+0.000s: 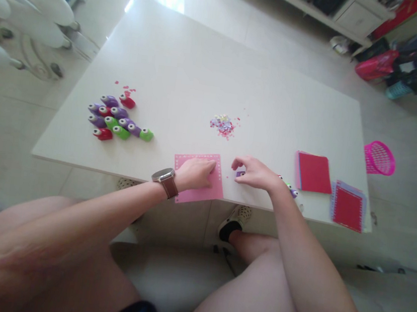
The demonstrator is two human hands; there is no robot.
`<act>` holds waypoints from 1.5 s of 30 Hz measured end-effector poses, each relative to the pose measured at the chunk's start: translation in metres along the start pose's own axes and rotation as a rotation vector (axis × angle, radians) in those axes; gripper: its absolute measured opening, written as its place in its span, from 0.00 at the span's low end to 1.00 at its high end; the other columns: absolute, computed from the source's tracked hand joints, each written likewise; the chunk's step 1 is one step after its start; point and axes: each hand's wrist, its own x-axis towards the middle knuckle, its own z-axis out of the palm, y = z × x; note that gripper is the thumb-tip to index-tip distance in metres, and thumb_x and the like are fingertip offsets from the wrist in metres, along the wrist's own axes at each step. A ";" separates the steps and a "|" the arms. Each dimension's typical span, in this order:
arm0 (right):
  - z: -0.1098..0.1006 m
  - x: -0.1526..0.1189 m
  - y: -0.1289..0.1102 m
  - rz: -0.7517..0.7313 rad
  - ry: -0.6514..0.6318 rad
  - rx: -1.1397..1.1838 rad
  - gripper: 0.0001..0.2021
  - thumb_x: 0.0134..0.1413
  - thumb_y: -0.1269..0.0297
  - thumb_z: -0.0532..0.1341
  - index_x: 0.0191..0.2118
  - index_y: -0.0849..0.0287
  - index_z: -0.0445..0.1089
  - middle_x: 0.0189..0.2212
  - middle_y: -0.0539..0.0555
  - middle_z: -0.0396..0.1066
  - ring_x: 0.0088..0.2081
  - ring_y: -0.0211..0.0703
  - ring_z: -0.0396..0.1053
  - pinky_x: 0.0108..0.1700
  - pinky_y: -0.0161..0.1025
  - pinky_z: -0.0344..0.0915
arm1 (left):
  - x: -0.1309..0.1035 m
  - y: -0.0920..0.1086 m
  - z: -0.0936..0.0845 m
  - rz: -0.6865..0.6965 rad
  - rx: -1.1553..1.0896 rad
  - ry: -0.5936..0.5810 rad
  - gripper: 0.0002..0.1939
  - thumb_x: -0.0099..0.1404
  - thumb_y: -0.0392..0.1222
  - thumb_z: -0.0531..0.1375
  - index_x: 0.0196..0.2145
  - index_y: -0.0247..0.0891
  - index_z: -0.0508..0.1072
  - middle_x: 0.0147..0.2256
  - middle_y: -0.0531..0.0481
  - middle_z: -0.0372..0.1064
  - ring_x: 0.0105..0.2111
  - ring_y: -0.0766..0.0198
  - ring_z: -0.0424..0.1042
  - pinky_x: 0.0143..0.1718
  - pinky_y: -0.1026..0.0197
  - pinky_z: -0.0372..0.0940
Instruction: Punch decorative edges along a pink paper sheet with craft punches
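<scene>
My left hand (196, 172), with a watch on its wrist, rests on a pink paper sheet (199, 194) at the table's front edge. Its fingers press down on the sheet, whose visible edges have rows of small punched holes. Just right of the sheet, my right hand (254, 173) is curved over a small purple craft punch (241, 173). Thumb and fingers are apart around the punch; whether they touch it is hard to see. More small punches (292, 191) lie partly behind my right wrist.
Several purple, red and green craft punches (122, 121) cluster at the left. Paper confetti (223, 125) is heaped mid-table. On the right lie a stack of red paper (315, 173) and sheets with punched borders (349, 205). A pink basket (380, 158) stands beyond the right edge.
</scene>
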 end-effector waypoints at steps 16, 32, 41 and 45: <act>0.002 0.009 -0.004 0.029 0.336 0.052 0.21 0.51 0.76 0.60 0.52 0.61 0.72 0.53 0.60 0.75 0.53 0.49 0.73 0.57 0.43 0.67 | -0.002 0.002 -0.003 -0.016 -0.023 -0.021 0.11 0.59 0.45 0.65 0.37 0.40 0.70 0.38 0.48 0.76 0.38 0.54 0.74 0.33 0.57 0.61; 0.002 0.006 -0.012 0.028 0.100 -0.017 0.21 0.47 0.80 0.57 0.44 0.60 0.79 0.46 0.55 0.80 0.47 0.46 0.75 0.51 0.37 0.67 | 0.000 0.000 0.001 0.003 -0.016 0.001 0.11 0.59 0.45 0.66 0.37 0.40 0.71 0.39 0.48 0.77 0.38 0.54 0.74 0.32 0.57 0.60; 0.005 0.007 -0.010 0.037 -0.014 -0.014 0.19 0.46 0.81 0.55 0.39 0.59 0.80 0.40 0.52 0.81 0.42 0.43 0.76 0.48 0.34 0.68 | -0.001 -0.001 0.002 0.006 -0.048 0.011 0.11 0.59 0.44 0.66 0.37 0.40 0.71 0.38 0.46 0.76 0.40 0.53 0.74 0.37 0.56 0.64; 0.004 0.009 -0.010 0.056 0.302 -0.030 0.25 0.48 0.81 0.56 0.52 0.61 0.75 0.51 0.57 0.77 0.52 0.45 0.74 0.57 0.38 0.66 | 0.000 -0.002 0.002 0.016 -0.042 -0.003 0.11 0.58 0.44 0.66 0.37 0.40 0.71 0.39 0.46 0.76 0.40 0.53 0.74 0.38 0.56 0.64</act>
